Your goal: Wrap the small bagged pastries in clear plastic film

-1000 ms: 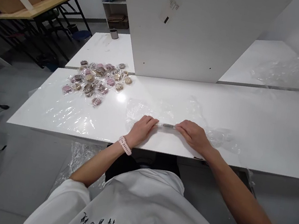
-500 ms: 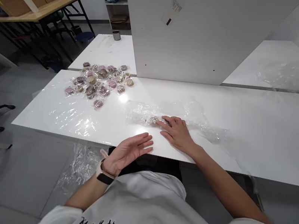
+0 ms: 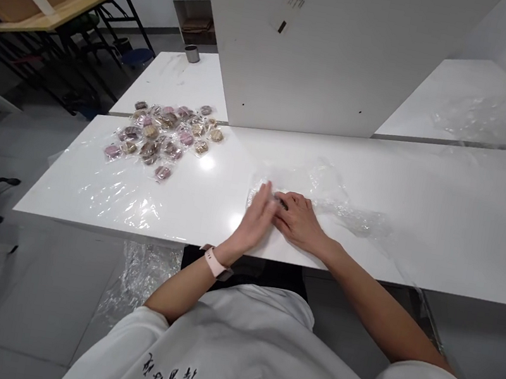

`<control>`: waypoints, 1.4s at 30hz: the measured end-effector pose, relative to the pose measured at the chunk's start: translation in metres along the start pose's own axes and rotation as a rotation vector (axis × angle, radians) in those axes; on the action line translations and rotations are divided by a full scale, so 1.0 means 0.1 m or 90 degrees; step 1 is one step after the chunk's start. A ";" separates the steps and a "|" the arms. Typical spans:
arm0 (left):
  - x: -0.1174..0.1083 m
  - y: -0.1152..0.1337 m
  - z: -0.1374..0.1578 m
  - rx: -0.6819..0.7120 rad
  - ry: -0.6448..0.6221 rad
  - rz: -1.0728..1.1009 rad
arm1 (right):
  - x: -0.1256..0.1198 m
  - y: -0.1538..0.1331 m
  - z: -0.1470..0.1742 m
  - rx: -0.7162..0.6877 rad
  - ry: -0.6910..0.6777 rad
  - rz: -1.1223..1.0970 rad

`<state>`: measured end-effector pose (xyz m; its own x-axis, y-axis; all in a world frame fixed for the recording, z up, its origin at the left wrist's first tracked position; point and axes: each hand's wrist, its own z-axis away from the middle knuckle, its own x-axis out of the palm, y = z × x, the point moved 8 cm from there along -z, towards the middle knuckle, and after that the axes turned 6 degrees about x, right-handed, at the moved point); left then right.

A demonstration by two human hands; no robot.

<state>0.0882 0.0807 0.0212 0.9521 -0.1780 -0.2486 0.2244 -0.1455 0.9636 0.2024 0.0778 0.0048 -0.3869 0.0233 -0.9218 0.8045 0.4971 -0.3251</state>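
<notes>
My left hand (image 3: 255,219) is smeared by motion, its fingers stretched out and together at the left end of a clear plastic wrap (image 3: 356,219). Beside it, my right hand (image 3: 300,222) curls its fingers over the same wrap and presses it to the table. A small dark piece of what lies inside shows at the right fingertips. The hands hide the remainder of the contents. A pile of small round items in clear packets (image 3: 165,137), pink, brown and yellowish, lies on the table to the left.
The white table (image 3: 441,245) runs across, with a tall white panel (image 3: 311,64) at its back. Clear plastic film (image 3: 121,201) lies at the left and hangs over the front edge. A metal cup (image 3: 192,53) stands behind the packets. More crumpled plastic (image 3: 489,118) is at the back right.
My left hand has moved from the table's front edge up onto the wrap beside my right hand. The wrap's left end has been folded in toward the right. My right hand has stayed put.
</notes>
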 end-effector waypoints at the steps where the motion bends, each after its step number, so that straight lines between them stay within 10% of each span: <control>1: 0.15 -0.01 0.01 0.042 -0.068 -0.118 | -0.02 -0.03 0.03 -0.004 0.004 -0.026; 5: 0.41 -0.15 0.03 0.160 -0.181 -0.419 | -0.21 -0.09 0.41 0.037 0.086 -0.129; 11: 0.49 -0.19 0.05 0.232 -0.208 -0.621 | -0.72 0.84 1.49 0.584 0.292 0.086; 14: 0.52 -0.16 0.05 0.224 -0.199 -0.684 | -0.81 1.27 1.44 0.674 0.264 -0.007; 18: 0.53 -0.10 0.06 0.225 -0.199 -0.720 | -0.78 1.35 0.62 0.608 0.218 -0.382; 25: 0.52 -0.07 0.06 0.243 -0.174 -0.707 | -0.58 0.34 -0.84 0.341 0.077 -0.717; 30: 0.46 -0.14 0.02 0.266 -0.181 -0.634 | -0.04 -0.02 -0.83 0.288 -0.184 -0.723; 42: 0.33 0.06 0.02 0.392 -0.112 -0.609 | -0.01 0.24 -0.57 0.201 -0.211 -0.678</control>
<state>0.1209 0.0721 0.0190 0.3938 0.1362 -0.9090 0.6541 -0.7363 0.1731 0.1963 0.1396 0.0096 -0.8365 -0.5288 -0.1437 0.2366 -0.1120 -0.9651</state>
